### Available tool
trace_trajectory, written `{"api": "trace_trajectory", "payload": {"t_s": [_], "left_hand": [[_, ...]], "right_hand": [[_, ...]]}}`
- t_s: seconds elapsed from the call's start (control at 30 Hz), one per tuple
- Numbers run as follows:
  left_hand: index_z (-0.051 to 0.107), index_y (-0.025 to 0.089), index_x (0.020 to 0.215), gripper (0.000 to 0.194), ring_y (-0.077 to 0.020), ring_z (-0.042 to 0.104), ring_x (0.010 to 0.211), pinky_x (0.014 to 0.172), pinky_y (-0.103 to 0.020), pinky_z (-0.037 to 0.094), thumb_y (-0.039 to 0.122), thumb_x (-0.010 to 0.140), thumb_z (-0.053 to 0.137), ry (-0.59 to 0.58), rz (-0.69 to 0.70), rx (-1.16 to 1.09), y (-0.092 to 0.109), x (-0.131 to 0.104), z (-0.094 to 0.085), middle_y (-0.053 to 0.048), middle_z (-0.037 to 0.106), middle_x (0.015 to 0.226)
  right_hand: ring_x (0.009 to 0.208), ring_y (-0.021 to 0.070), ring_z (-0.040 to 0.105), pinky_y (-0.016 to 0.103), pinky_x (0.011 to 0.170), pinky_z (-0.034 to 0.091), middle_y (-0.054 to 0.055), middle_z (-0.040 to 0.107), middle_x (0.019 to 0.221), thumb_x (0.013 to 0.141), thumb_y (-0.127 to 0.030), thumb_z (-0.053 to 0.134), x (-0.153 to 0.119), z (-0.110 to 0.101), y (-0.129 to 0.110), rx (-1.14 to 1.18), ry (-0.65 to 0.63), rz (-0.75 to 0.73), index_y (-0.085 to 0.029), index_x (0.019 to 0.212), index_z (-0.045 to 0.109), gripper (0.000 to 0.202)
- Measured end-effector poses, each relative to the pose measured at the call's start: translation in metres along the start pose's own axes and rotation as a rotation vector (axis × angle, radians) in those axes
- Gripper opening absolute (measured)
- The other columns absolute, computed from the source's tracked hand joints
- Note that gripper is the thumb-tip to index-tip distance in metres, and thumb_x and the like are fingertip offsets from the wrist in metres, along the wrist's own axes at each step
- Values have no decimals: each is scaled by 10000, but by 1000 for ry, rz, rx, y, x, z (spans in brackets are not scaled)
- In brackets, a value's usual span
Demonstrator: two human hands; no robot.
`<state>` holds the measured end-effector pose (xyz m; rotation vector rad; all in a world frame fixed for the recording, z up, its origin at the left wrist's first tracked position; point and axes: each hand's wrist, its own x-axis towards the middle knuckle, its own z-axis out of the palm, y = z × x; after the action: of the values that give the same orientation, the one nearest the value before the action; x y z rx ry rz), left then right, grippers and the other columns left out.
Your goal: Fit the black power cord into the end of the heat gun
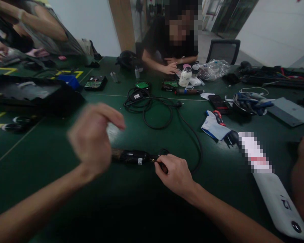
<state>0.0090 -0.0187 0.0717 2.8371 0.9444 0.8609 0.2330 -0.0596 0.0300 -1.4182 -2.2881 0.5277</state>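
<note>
On the green table in front of me lies a black cylindrical corded tool (133, 157) with a white label and a brownish left end. Thin wires or small metal parts show at its narrow right end. My right hand (176, 172) is closed there, thumb and fingers pinched at that end; a small reddish-brown piece shows under the fingers. Above the tool's left end, my left hand (92, 138) is raised, blurred by motion, apart from the tool. Its fingers look bent, but the smear hides how far they close.
A coiled black cable (157, 126) with a plug lies beyond the tool. To the right are a glove (215, 126), a phone (219, 103), a tablet (292, 111) and a long white device (278, 202). Circuit boards (143, 85) and a bottle (185, 77) stand near a person across the table.
</note>
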Motion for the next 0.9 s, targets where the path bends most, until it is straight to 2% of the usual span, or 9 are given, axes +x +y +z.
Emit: {"api": "trace_trajectory", "payload": {"t_s": [0.1,0.17,0.3,0.43,0.57,0.9], "left_hand": [[664,213,1178,222,-209,653,1031,921,-383,544,299,983,603,-46,64,14,0,-7,14,-73,685,1176],[672,200,1156,219,-226,651,1059,928,-393,525,244,955,595,-65,85,33,1,-15,26,-70,705,1145],[666,197,1151,223,-247,623,1173,991,-424,494,244,941,606,-69,32,62,-1,-29,42,-66,693,1211],[662,213,1178,225,-246,613,1199,999,-429,485,241,974,570,-126,51,58,-5,-36,45,-65,681,1255],[666,193,1131,182,-246,611,1198,1009,-426,480,222,982,567,-135,41,76,-7,-36,45,-69,678,1259],[629,167,1222,231,-243,619,1160,993,-416,479,229,1009,563,-169,49,114,-13,-35,50,-58,675,1249]], "right_hand": [[692,136,558,276,639,367,1,623,789,985,-256,581,1,1,0,-21,-7,0,-209,860,613,138],[700,141,563,279,647,371,2,625,787,980,-255,586,1,2,1,-23,-11,-2,-210,863,614,128],[710,144,574,273,655,387,0,631,783,979,-259,590,4,4,3,8,-16,6,-217,899,636,101],[700,144,566,277,633,369,2,631,780,981,-255,581,6,5,4,13,-25,13,-219,856,618,135],[701,150,564,285,637,363,4,628,766,987,-259,565,8,6,5,19,-26,4,-222,840,607,157],[712,150,551,292,642,356,1,619,777,1002,-274,544,10,9,7,21,-44,14,-221,838,576,175]]}}
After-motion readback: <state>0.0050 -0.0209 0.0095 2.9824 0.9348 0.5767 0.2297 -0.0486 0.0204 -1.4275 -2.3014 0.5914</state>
